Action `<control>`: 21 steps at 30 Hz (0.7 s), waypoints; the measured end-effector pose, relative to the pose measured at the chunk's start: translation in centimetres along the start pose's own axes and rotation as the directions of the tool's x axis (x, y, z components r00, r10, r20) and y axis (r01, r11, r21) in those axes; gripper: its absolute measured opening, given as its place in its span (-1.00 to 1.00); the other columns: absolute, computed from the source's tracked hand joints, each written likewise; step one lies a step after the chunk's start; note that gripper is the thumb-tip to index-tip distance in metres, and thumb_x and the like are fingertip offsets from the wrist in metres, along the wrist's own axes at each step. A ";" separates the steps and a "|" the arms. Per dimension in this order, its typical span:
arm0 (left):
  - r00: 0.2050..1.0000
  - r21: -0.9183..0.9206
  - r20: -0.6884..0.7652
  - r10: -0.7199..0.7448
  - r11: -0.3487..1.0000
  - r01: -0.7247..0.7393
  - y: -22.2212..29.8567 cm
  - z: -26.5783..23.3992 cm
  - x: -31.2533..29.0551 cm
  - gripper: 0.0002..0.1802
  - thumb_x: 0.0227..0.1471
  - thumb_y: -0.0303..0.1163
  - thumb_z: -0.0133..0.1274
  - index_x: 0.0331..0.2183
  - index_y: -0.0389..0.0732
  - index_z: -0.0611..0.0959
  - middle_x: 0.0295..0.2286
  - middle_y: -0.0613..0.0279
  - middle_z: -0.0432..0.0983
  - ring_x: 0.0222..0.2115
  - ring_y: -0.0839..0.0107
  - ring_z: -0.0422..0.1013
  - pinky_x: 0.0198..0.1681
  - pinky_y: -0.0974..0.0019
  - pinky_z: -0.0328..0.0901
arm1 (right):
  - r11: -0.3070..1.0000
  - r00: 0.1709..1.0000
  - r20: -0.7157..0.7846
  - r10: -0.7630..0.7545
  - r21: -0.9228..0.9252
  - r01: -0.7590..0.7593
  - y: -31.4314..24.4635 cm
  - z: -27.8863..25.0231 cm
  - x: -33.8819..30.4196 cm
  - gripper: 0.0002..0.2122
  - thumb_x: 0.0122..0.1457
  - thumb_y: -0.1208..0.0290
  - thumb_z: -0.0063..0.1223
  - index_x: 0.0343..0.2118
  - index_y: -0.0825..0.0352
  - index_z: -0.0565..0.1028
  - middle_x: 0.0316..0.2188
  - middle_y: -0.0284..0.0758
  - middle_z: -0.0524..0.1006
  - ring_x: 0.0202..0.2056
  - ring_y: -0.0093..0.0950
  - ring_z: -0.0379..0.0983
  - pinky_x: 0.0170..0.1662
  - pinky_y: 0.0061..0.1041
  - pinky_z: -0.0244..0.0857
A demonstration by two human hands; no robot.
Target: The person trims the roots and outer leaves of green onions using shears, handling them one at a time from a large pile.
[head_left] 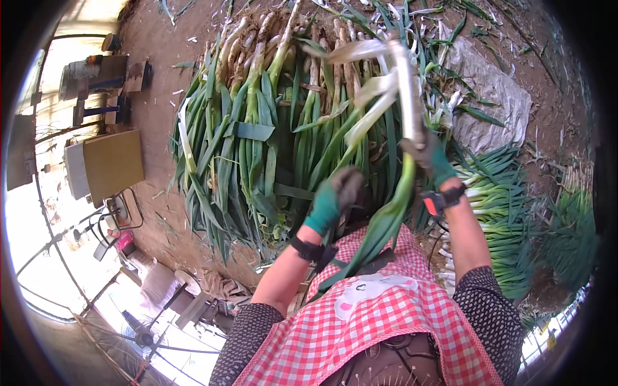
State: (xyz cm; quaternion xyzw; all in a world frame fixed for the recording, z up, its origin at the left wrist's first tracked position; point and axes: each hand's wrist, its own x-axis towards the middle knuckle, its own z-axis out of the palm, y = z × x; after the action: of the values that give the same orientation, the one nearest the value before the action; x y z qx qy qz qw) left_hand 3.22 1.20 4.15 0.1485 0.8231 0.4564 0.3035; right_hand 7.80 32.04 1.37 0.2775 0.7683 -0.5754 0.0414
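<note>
Gripping a long leek with a thick white shaft and broad green leaves [408,96], the right hand, in a green-cuffed glove with dirt-darkened fingers [425,153], had its fingers closed around the lower part of the pale shaft. The leek stood roughly upright in the view, its leaves trailing down over the person's lap onto a red-and-white checked cloth apron [380,315]. Pale, loosened outer layers [373,112] hung from the shaft's upper end and slanted down toward the left.

The left hand, in a matching green-and-dark glove [342,190], was near the hanging layers, to the left of the leek. It was blurred, so whether its fingers were open or closed on anything could not be told.

Beyond the hands lay a large heap of untrimmed leeks with brown, soil-stained roots and long green leaves [248,141], its roots pointing away from the person. To the right, cleaner leeks with bright white stems [499,225] lay in a layered row, near a crumpled whitish plastic sheet [492,96] on the brown earth floor [154,58].
</note>
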 end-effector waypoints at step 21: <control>0.990 0.722 -0.132 -0.049 0.680 0.130 -8.1 -4.4 9.1 -0.46 -0.02 -0.13 0.35 -0.05 -0.21 0.62 -0.18 0.00 0.63 -0.28 -0.01 0.58 -0.19 -0.01 0.50 | 0.802 0.986 -0.043 0.161 -0.576 -0.156 20.2 -8.7 0.1 -0.79 0.13 0.33 0.11 -0.25 0.35 0.54 -0.52 -0.20 0.55 -0.54 -0.33 0.47 -0.44 -0.28 0.36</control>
State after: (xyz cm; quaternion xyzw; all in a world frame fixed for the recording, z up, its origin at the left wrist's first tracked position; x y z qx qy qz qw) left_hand -6.30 -1.33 -4.19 0.1928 0.9572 0.0835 0.1990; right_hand 19.56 43.72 -13.17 0.3127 0.8803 -0.3110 0.1746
